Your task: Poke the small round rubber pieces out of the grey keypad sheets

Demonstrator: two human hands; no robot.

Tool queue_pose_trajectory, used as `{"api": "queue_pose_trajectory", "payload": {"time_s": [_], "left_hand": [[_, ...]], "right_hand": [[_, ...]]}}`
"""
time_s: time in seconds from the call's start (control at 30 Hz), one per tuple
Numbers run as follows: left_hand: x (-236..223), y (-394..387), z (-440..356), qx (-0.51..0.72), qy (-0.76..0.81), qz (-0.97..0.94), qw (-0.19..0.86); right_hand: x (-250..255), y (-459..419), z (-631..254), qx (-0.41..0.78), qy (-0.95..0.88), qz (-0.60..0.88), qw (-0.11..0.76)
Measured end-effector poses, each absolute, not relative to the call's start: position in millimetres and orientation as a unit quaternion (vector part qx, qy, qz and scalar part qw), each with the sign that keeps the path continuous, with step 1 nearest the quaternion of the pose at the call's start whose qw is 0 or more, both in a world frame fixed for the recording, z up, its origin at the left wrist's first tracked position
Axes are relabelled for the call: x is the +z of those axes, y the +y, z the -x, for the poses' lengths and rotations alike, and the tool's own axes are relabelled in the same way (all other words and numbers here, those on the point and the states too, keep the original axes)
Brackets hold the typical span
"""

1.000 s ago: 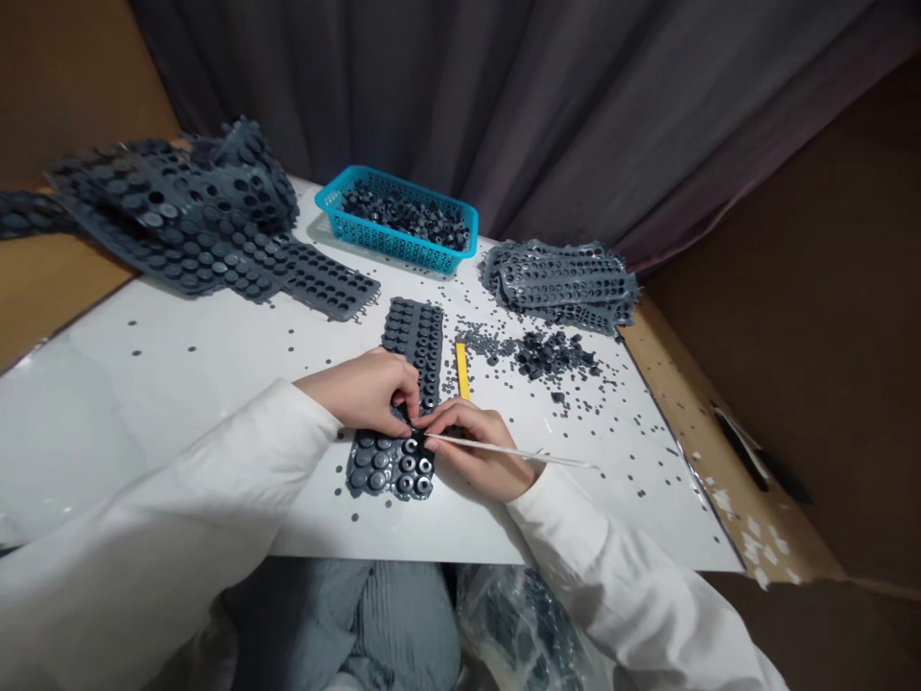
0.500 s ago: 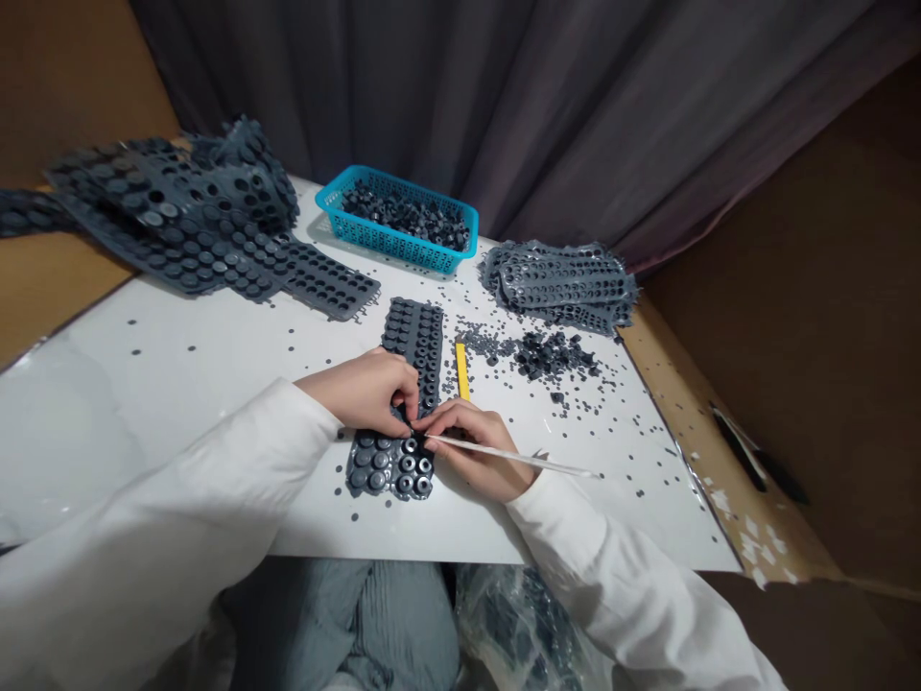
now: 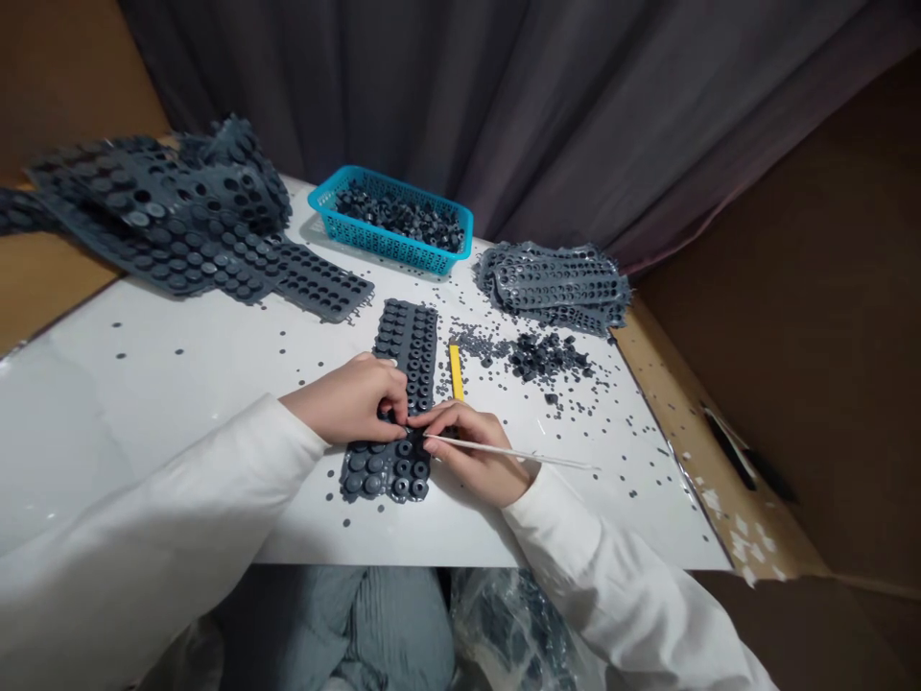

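My right hand pinches a thin stick against the rubber sheet at lower centre. My curled left hand presses the sheet; I cannot tell if it grips anything. A yellow strip lies just right; a blue basket sits upper centre.

A hand could pass to the left over the white tabletop, with only scattered dark specks on it, up to the heaped rubber sheets at upper left. Straight ahead, the long rubber strip and the yellow stick stand in the way, with the blue plastic basket beyond. At right, a heap of dark pellets and the stacked sheets block the path — the thin white rod in the right hand juts that way too.
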State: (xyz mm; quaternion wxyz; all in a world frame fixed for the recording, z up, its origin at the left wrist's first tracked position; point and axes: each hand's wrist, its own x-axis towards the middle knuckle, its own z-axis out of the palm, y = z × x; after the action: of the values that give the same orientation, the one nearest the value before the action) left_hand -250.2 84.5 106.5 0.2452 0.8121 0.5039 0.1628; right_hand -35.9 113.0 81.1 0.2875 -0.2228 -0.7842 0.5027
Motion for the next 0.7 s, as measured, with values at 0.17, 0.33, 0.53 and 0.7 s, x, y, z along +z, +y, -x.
{"api": "queue_pose_trajectory", "payload": {"time_s": [0.17,0.33,0.53,0.7], "left_hand": [[107.1,81.0,250.1,0.176,0.519,-0.800,0.245],[107.9,80.3,248.2,0.164,0.533,-0.793,0.244],[107.9,80.1,247.5,0.165,0.535,-0.793,0.242],[108.4,80.3,247.5,0.162,0.538,-0.789,0.249]], "right_hand": [[82.6,113.2,36.4,0.495,-0.788,0.228,0.287],[83.1,113.4,37.9,0.492,-0.790,0.225,0.290],[84.2,113.2,39.2,0.467,-0.808,0.217,0.286],[85.4,113.3,39.6,0.421,-0.839,0.184,0.292]]}}
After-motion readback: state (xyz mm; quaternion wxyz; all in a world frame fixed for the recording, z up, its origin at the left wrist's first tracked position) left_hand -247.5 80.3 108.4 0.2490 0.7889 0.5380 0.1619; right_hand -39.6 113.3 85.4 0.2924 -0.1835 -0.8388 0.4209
